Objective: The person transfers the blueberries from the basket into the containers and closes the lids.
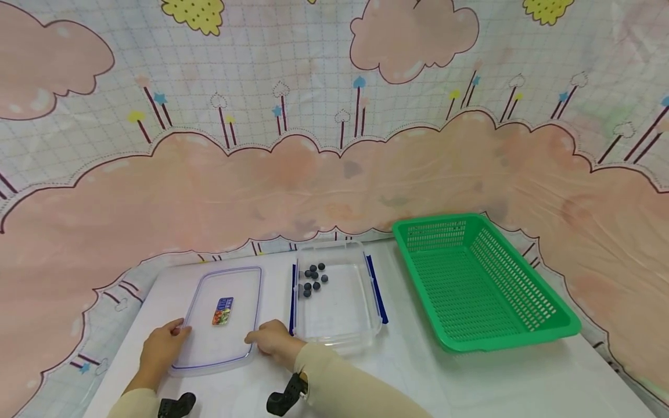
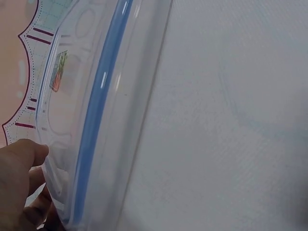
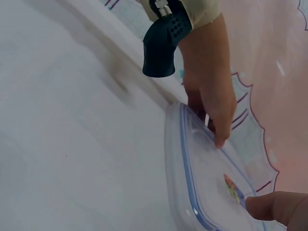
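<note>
A clear plastic lid (image 1: 222, 342) with a blue seal line lies at the left of the white table, a small colourful sticker (image 1: 223, 311) at its middle. My left hand (image 1: 162, 351) pinches its left edge, the thumb on top, as the left wrist view also shows. At the opposite edge, my right hand (image 1: 274, 341) grips the rim; only its thumb (image 3: 274, 207) shows in the right wrist view. Beside that hand stands a clear plastic box (image 1: 345, 307) with dark blue side clips. Several dark blue, blueberry-like balls (image 1: 314, 275) sit in its left part.
A green perforated plastic basket (image 1: 465, 302) stands to the right of the box. Behind the white table (image 1: 413, 377) hangs a patterned cloth (image 1: 334, 186), which also shows at both sides.
</note>
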Tool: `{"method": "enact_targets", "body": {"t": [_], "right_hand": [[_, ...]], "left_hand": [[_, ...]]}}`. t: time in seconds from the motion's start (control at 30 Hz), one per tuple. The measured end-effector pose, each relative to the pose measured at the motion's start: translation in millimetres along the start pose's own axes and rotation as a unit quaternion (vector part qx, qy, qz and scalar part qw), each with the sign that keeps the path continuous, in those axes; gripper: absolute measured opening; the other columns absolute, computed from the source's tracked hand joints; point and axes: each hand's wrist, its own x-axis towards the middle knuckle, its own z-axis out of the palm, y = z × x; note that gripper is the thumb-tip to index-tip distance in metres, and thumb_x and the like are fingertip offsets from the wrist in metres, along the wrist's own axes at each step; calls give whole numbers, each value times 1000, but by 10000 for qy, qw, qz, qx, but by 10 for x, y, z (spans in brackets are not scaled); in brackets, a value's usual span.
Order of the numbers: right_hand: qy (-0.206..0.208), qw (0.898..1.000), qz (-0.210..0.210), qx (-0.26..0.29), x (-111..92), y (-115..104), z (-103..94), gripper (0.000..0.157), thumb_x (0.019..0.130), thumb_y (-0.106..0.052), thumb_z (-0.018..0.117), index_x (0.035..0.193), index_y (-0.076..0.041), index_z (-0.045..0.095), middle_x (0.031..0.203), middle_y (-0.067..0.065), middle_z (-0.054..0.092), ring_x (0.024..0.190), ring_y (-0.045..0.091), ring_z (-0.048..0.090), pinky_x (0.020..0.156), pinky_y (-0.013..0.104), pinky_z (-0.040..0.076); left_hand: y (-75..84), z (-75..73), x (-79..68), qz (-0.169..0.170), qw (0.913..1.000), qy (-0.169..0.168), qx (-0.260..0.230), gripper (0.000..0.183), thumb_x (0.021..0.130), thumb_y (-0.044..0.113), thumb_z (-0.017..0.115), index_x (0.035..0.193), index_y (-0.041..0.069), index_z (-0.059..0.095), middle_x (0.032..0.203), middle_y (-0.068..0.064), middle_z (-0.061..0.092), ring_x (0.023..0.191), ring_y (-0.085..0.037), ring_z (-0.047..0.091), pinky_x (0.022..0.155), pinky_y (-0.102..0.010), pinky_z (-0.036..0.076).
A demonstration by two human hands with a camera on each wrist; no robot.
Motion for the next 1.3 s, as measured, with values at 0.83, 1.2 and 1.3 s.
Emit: {"method": "enact_targets", "body": {"t": [0.83,1.2,1.3], "right_hand": [[583,9968,-422,345,-216,-10,101,37,76,-3,79,107,0,59,93,6,58,81,16,56,74,29,52],[373,9962,-761,197,-333,-61,-2,58,73,-3,82,126,1,58,84,3,48,74,13,45,63,23,41],[221,9967,-756,206,-379,-99,-63,63,72,-2,82,130,1,57,84,1,48,74,12,44,62,23,40]], "left_hand": [[-185,-169,-104,-771,9857,-1039,-1079,80,96,52,50,141,-14,35,114,-34,54,90,-30,54,70,-32,47],[-202,-271,-232,-1082,9571,-1880,-1923,85,98,51,50,149,-8,16,138,-39,31,112,-43,49,84,-41,53],[-166,-314,-289,-1040,9550,-1839,-2080,83,100,48,49,152,-5,12,132,-34,36,102,-32,52,78,-34,51]]}}
